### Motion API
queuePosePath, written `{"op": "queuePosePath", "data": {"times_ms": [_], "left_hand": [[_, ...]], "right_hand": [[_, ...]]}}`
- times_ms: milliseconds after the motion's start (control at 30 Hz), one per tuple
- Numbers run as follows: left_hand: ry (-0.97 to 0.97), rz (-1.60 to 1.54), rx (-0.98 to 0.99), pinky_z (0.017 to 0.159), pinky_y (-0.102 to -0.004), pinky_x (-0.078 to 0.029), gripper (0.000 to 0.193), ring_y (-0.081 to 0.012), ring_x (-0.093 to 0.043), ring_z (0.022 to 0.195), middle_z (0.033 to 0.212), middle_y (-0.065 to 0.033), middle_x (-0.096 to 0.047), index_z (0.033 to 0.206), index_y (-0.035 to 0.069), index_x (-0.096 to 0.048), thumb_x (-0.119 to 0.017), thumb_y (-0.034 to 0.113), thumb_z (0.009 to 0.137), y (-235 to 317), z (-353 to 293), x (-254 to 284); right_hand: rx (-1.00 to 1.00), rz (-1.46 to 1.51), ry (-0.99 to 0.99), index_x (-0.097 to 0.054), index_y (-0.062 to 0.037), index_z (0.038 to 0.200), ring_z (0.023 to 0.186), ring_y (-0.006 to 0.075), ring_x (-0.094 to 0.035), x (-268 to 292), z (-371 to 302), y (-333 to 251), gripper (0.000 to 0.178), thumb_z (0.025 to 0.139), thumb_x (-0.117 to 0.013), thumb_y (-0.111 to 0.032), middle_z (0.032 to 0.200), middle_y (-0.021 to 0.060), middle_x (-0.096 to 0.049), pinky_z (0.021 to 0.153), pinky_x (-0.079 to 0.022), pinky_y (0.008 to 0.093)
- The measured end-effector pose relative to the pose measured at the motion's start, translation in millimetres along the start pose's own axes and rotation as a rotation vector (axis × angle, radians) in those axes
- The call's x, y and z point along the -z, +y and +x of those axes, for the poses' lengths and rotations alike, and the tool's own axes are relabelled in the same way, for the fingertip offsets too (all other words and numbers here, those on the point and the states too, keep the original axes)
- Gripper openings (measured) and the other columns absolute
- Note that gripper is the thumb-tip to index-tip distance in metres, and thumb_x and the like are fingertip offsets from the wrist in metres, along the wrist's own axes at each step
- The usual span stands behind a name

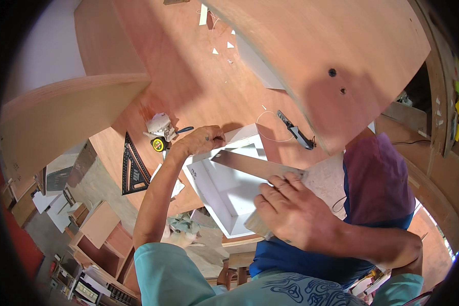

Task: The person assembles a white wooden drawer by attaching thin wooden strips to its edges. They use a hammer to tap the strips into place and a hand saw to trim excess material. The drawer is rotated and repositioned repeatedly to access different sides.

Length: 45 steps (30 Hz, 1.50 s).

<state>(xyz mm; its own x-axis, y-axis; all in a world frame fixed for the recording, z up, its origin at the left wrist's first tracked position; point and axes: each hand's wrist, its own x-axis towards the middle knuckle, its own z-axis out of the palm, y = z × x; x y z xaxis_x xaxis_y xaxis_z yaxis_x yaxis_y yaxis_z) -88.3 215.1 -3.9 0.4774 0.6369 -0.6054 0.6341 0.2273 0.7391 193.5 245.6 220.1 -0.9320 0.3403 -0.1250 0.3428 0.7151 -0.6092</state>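
A white open box point(228, 223), like a shallow drawer, lies tilted at the near edge of the wooden table. My left hand point(201, 141) is closed on its far left rim, with the fingertips partly hidden. My right hand point(296, 211) is closed over the right end of a flat brown strip point(260, 166) that lies across the box, its left end close to my left hand. The thumb on that side is hidden. A pale, wood-like edge point(257, 224) shows under my right hand; I cannot tell whether it belongs to the strip.
Left of the box lie a black triangular square point(134, 168), a yellow-and-black tape measure point(159, 144) and crumpled white material point(159, 124). A utility knife point(297, 131) is on the right. Large wooden panels point(362, 61) stand at right and left. White scraps point(230, 45) lie farther back.
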Motion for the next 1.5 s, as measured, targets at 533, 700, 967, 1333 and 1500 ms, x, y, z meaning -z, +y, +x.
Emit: {"op": "queuePosePath", "data": {"times_ms": [533,700,967,1333,1500], "left_hand": [[0.656,0.264,0.063,0.077,-0.0419,-0.053,0.018,-0.0336,-0.066,0.088,0.092,-0.0151,-0.064,0.103,0.006,-0.066,-0.058,0.008,0.088,31.9,22.2,23.0],[0.335,0.16,-0.022,0.078,-0.0413,-0.055,0.02,-0.0325,-0.067,0.086,0.097,-0.0147,-0.067,0.094,0.006,-0.075,-0.063,0.017,0.083,56.5,55.3,-30.9],[0.47,0.069,0.001,0.076,-0.0439,-0.053,0.021,-0.039,-0.067,0.081,0.09,-0.0209,-0.069,0.082,0.0,-0.072,-0.068,0.02,0.082,72.0,73.0,-54.1],[1.427,-0.17,0.264,0.064,-0.0295,-0.051,0.022,-0.0196,-0.061,0.071,0.092,-0.0134,-0.056,0.111,-0.007,-0.063,-0.052,0.007,0.1,30.9,-61.1,-57.2],[1.584,-0.315,0.744,0.07,-0.03,-0.05,0.027,-0.0214,-0.058,0.078,0.091,-0.0158,-0.055,0.116,-0.009,-0.062,-0.053,-0.001,0.092,-11.9,-196.5,-235.7]], "right_hand": [[0.048,-0.096,-0.063,-0.065,0.0075,0.097,0.104,0.0377,-0.065,-64.4,10.1,3.6,0.027,0.078,-0.061,-0.011,0.104,0.0226,-0.067,0.091,-0.05,0.0489],[0.093,-0.1,-0.049,-0.066,0.0077,0.095,0.101,0.0367,-0.065,-67.4,9.9,-6.5,0.026,0.078,-0.061,-0.012,0.102,0.0228,-0.067,0.092,-0.05,0.0508],[0.082,-0.121,0.011,-0.067,0.007,0.092,0.097,0.0355,-0.064,-66.3,-0.4,-1.7,0.025,0.076,-0.063,-0.012,0.095,0.0206,-0.067,0.092,-0.05,0.051],[0.068,-0.049,-0.089,-0.065,0.0045,0.095,0.103,0.0354,-0.064,-64.1,1.6,10.0,0.023,0.077,-0.061,-0.009,0.096,0.0184,-0.067,0.092,-0.05,0.0492],[-0.019,0.108,0.076,-0.063,0.003,0.094,0.1,0.0363,-0.063,-40.7,19.0,13.0,0.023,0.072,-0.065,0.001,0.094,0.0187,-0.065,0.09,-0.05,0.0435]]}}
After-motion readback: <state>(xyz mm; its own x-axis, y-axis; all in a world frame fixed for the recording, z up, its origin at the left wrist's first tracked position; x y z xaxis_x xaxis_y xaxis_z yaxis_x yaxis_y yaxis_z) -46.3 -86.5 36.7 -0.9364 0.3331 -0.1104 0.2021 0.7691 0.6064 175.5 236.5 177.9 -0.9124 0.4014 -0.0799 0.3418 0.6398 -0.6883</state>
